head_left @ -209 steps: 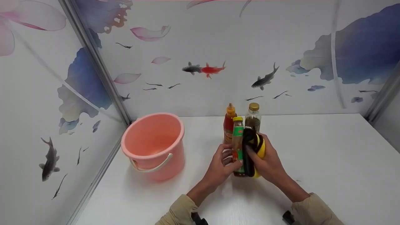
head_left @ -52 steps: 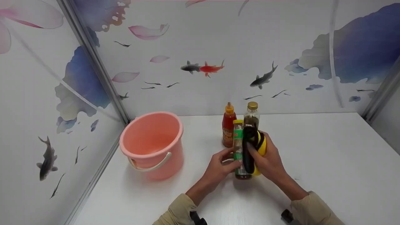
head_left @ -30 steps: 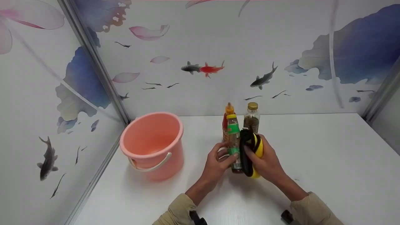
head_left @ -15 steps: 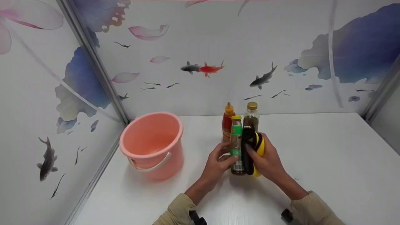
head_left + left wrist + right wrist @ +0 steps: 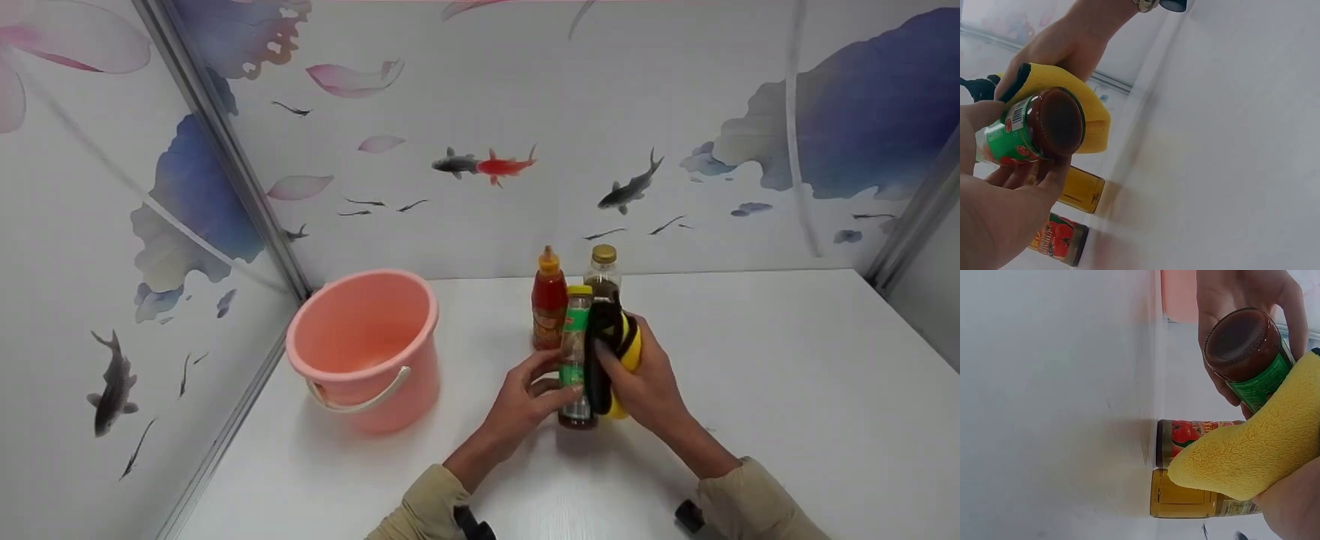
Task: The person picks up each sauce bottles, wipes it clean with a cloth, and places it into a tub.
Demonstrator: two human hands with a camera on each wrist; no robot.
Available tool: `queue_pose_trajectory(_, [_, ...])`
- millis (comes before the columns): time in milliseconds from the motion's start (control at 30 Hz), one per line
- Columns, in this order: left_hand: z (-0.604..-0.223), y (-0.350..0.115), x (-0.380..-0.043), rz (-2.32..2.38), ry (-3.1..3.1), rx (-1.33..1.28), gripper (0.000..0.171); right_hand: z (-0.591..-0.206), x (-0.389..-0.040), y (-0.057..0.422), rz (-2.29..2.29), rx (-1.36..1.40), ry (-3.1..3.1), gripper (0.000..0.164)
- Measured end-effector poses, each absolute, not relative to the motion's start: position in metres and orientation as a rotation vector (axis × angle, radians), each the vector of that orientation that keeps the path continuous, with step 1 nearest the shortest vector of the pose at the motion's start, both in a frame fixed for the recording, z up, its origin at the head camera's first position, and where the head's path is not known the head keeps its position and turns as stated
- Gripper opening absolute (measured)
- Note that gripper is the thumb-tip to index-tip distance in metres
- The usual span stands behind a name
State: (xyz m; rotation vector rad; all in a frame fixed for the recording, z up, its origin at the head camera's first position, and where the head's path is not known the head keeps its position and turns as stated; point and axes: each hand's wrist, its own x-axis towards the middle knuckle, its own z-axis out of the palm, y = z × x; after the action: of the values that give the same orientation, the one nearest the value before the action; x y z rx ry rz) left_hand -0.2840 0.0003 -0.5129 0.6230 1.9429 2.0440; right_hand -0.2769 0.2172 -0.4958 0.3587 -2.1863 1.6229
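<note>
My left hand (image 5: pixel 525 397) grips a glass bottle (image 5: pixel 576 341) with a green label, yellow cap and some dark brown contents. In the left wrist view the base of the bottle (image 5: pixel 1057 122) is lifted off the table. My right hand (image 5: pixel 651 386) holds a bunched yellow cloth (image 5: pixel 1241 453) with a black edge and presses it against the bottle's right side. Behind them stand a red sauce bottle (image 5: pixel 549 304) with an orange nozzle cap and a clear bottle (image 5: pixel 603 281) with a gold cap. The cloth and my right hand hide the clear bottle's lower part in the head view.
A pink bucket (image 5: pixel 412 360) with a white handle stands at the left of the white table (image 5: pixel 787 390). White panels printed with fish and petals rise at the back and left. A black wrist strap (image 5: pixel 472 523) shows at my left sleeve.
The held bottle has shifted back and forth between left and right against the cloth. Since half a second ago it has moved slightly right and nearer me. The grips and standing bottles are unchanged.
</note>
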Motion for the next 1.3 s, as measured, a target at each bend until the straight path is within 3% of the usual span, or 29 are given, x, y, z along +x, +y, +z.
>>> queue_pose_trajectory(1300, [-0.5059,-0.001,-0.2848,2.173,1.946,0.615,0.055,-0.4963,-0.2743,0.2115,1.759,0.419,-2.225,0.046])
